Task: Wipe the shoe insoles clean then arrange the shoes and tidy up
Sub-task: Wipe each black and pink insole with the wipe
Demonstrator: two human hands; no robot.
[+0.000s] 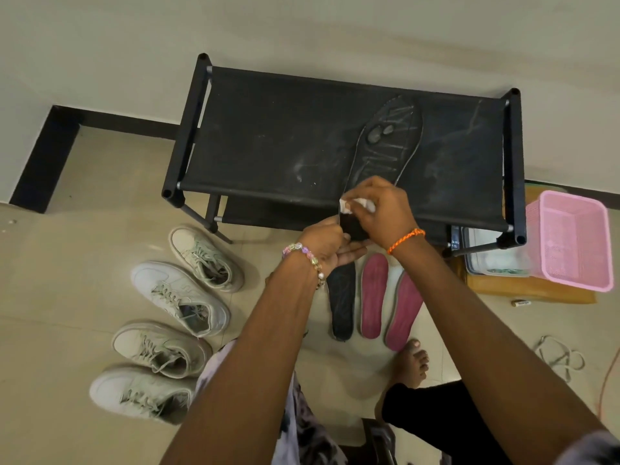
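A black insole (385,142) lies lengthwise on the black fabric top of the shoe rack (268,135), its heel end over the front edge. My left hand (327,245) holds that heel end from below. My right hand (382,209) pinches a small white wipe (349,204) against the insole near the heel. On the floor below lie another black insole (342,303) and two pink insoles (374,293) (404,307). Several white sneakers (177,297) stand in a row on the floor at the left.
A pink plastic basket (570,236) sits at the right beside a box of wipes (493,260) on a wooden board (536,293). Loose laces (557,357) lie on the tiles at the right. My bare foot (411,364) rests near the pink insoles.
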